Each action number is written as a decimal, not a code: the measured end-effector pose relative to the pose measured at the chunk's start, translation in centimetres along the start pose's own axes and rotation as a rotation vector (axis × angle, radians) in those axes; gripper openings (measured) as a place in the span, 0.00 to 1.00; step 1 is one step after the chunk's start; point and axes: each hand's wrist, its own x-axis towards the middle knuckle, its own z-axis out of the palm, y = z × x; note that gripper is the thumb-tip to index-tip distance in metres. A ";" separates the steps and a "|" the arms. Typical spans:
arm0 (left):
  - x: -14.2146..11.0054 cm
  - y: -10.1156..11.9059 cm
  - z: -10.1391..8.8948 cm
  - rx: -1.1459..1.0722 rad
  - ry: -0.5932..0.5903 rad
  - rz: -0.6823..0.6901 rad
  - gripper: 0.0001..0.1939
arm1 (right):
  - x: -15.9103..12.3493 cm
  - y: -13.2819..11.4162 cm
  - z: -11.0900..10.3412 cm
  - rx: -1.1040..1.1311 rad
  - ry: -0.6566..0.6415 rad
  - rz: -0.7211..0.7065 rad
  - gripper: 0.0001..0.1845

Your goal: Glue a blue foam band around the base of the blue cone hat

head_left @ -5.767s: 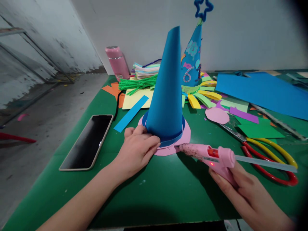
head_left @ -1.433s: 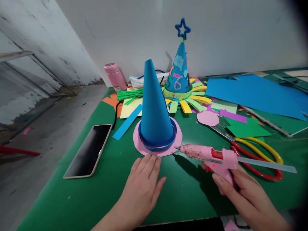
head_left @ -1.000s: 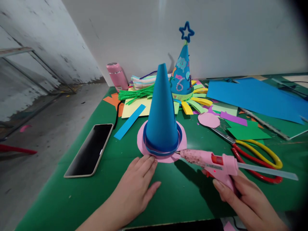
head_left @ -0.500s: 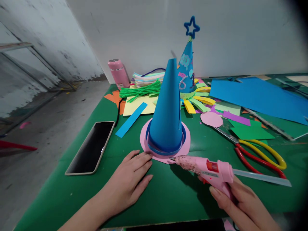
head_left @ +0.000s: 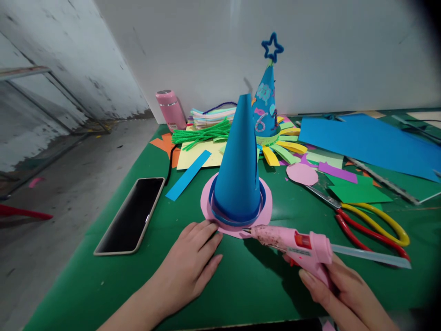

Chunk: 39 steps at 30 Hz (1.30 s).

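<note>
A plain blue paper cone [head_left: 238,170] stands upright on a pink paper disc [head_left: 206,209], with a blue strip ringing its base. My left hand [head_left: 191,262] lies flat on the green table, fingers stretched out, fingertips touching the disc's near left edge. My right hand [head_left: 339,287] is wrapped round the handle of a pink glue gun [head_left: 298,241]. Its nozzle tip rests at the disc's near edge, below the cone. A clear glue stick juts from the gun's back.
A black phone [head_left: 132,214] lies left of the cone. Red and yellow scissors [head_left: 372,220] lie to the right. Behind stand a decorated blue hat [head_left: 267,108] with a star, green pipe cleaners [head_left: 200,133], a pink bottle [head_left: 170,109], blue sheets [head_left: 372,138] and paper scraps.
My left hand left the cone's base, drew back, then slid forward to the disc's edge. The glue gun's nozzle moved left to the disc's near rim.
</note>
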 end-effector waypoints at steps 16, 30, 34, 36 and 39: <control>0.5 1.6 0.1 0.102 -0.092 -0.055 0.22 | -0.3 0.0 -0.3 0.014 0.052 0.047 0.12; 1.1 1.9 -0.4 0.137 -0.108 -0.045 0.22 | -0.5 0.3 -0.2 0.004 0.059 0.055 0.12; 0.9 2.0 -0.2 0.135 -0.091 -0.048 0.22 | -0.5 0.3 -0.1 0.047 0.046 0.086 0.12; 0.7 2.0 0.0 0.137 -0.080 -0.054 0.22 | -0.6 0.4 0.0 0.051 0.050 0.113 0.12; 0.5 1.9 0.4 0.134 -0.065 -0.069 0.22 | -0.9 0.5 0.3 0.075 0.070 0.174 0.13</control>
